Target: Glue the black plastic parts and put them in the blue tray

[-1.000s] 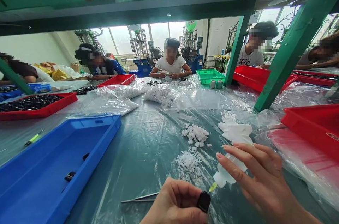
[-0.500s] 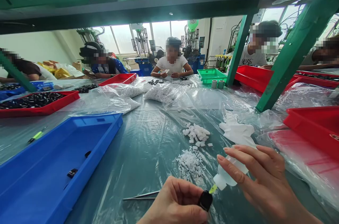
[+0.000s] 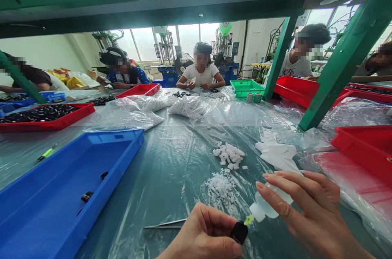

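Between the thumb and fingers of my left hand (image 3: 206, 232) is a small black plastic part (image 3: 239, 232), rounded in outline. My right hand (image 3: 312, 206) is wrapped round a translucent white squeeze bottle (image 3: 269, 204), tilted down to the left. Its yellow-green nozzle tip (image 3: 249, 220) meets the upper edge of the black part. Metal tweezers (image 3: 165, 224) lie on the table left of my left hand, partly hidden by it. Beyond my hands are a pile of tiny white pieces (image 3: 222, 189) and a pile of larger white blocks (image 3: 229, 155).
A blue tray (image 3: 107, 149) with a few black parts stands at left. Red trays (image 3: 364, 144) are at right, near a crumpled white cloth (image 3: 278, 153). A green post (image 3: 339, 59) slants down at right. Bags of white pieces (image 3: 190, 108) lie farther back; several people sit around the table.
The whole view has shifted slightly. Both hands keep their grip, and the nozzle tip stays at the edge of the black part.
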`<state>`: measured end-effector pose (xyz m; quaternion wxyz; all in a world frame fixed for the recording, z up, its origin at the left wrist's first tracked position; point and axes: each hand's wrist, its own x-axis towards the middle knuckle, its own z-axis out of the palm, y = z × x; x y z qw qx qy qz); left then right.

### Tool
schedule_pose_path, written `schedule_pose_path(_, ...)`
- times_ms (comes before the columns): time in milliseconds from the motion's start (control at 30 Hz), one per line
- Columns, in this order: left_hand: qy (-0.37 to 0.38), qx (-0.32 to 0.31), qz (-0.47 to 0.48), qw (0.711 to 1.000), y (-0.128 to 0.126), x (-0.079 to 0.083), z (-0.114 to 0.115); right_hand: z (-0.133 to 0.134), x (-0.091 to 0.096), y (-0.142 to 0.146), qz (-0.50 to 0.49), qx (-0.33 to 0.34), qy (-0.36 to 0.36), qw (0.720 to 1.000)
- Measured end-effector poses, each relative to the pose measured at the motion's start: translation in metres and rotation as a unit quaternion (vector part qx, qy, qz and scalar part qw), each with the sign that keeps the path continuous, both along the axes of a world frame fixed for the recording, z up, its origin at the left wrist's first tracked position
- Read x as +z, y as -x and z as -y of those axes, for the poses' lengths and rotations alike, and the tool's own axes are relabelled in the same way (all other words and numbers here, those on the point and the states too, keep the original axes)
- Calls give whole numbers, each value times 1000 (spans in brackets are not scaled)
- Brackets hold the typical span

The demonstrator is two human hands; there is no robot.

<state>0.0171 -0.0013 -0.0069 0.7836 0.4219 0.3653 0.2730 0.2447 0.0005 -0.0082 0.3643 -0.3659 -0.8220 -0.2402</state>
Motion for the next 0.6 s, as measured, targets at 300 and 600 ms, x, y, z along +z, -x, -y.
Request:
schedule_pose_path(300,-9,-11,-10,1000,0,-4,-1,-2,2,-1,9,-1,-11,1000)
schedule_pose_path(600,-8,-19,-8,1000,0,-3,-2,-1,2,2,-36,-4,13,999)
